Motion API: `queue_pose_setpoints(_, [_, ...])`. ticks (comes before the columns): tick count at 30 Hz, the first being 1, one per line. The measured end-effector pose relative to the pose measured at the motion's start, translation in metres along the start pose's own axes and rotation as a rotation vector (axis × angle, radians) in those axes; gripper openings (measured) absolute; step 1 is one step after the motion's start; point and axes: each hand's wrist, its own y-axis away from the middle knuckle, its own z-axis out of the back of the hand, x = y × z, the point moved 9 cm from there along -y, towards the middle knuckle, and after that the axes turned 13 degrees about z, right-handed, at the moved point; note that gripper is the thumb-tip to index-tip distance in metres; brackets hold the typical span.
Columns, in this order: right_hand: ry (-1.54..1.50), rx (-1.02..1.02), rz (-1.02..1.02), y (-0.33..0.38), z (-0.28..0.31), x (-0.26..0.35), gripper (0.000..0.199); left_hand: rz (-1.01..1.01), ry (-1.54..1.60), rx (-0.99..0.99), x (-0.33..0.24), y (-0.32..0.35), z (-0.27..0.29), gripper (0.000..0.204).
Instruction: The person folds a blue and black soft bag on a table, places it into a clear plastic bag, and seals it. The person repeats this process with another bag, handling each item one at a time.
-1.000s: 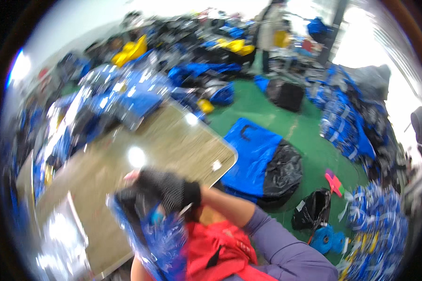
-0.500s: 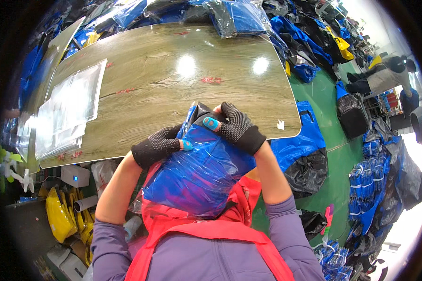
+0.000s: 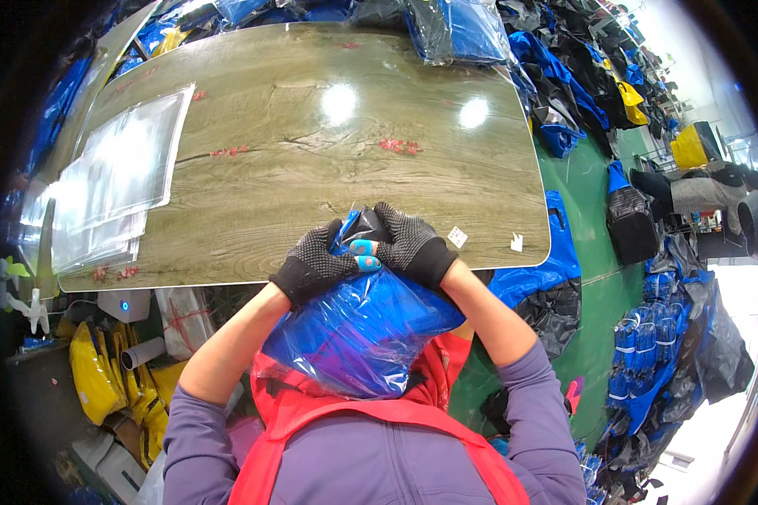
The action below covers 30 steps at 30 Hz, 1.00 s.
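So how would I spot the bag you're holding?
Find the big wooden table. At its near edge, two black-gloved hands, left and right, grip a shiny blue bag against a red apron. It's the only bag off the table.

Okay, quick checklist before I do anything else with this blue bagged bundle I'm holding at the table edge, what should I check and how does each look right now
1. Left hand on the top of the blue bagged bundle: ok, gloved fingers grip it.
2. Right hand on the same end: ok, it clasps the bag's gathered top beside the left hand.
3. Bundle supported: ok, it rests against the red apron at the near edge of the wooden table.
4. Bag mouth closed: cannot tell, the hands cover it.
5. Bare tabletop ahead of the hands: ok, nothing lies directly in front.
6. Stack of clear plastic bags undisturbed: ok, it lies flat at the table's left.
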Motion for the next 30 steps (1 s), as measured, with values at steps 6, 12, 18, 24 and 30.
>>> queue_pose_setpoints(6, [-0.691,0.079,0.057,-0.005,-0.001,-0.005,0.066,-0.078,0.192,0.136,-0.006,0.017,0.001,0.056])
queue_pose_setpoints(12, [-0.435,-0.006,0.045,-0.006,-0.008,-0.015,0.083,-0.066,0.168,-0.129,0.002,0.004,0.027,0.024])
queue_pose_setpoints(18, [-0.523,0.041,0.039,-0.011,-0.013,-0.012,0.067,0.001,-0.095,-0.222,0.003,-0.018,0.040,0.017])
queue_pose_setpoints(24, [-0.528,0.126,0.058,-0.015,-0.017,-0.006,0.057,0.103,0.300,-0.065,0.025,-0.026,0.040,0.015])
queue_pose_setpoints(30, [-0.213,0.052,0.078,-0.021,-0.016,0.003,0.058,0.075,0.174,-0.156,0.025,-0.028,0.037,0.020])
